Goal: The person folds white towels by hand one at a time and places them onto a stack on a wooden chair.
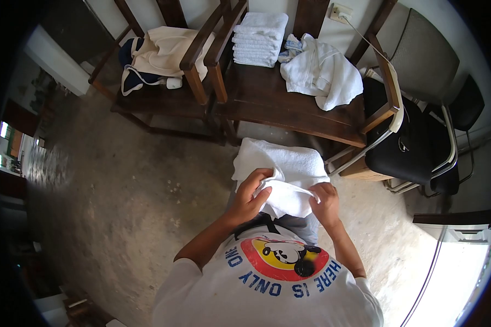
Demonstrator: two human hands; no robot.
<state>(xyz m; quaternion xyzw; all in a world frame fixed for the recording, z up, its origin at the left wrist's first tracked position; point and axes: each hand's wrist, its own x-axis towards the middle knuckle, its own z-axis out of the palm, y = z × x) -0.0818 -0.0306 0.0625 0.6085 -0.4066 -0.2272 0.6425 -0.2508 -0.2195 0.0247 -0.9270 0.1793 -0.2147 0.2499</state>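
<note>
Remotely, I have the left hand (250, 195) and right hand (325, 204) gripping the white rectangular terry towel (300, 162) near the dark brown wooden bench (267, 97), apart seemingly to tension its edge.

We have a white towel (303, 163) spread over our lap, its near part gathered up in folds. Our left hand (249, 199) holds one fold between thumb and fingers, while our right hand (324, 205) pinches the edge at the other side. Ahead of us, the brown wooden surface (278, 101) carries a neat stack of white towels (259, 39) and, to its right, a crumpled white cloth (319, 71). A black-seated chair (395, 133) stands at the right.
</note>
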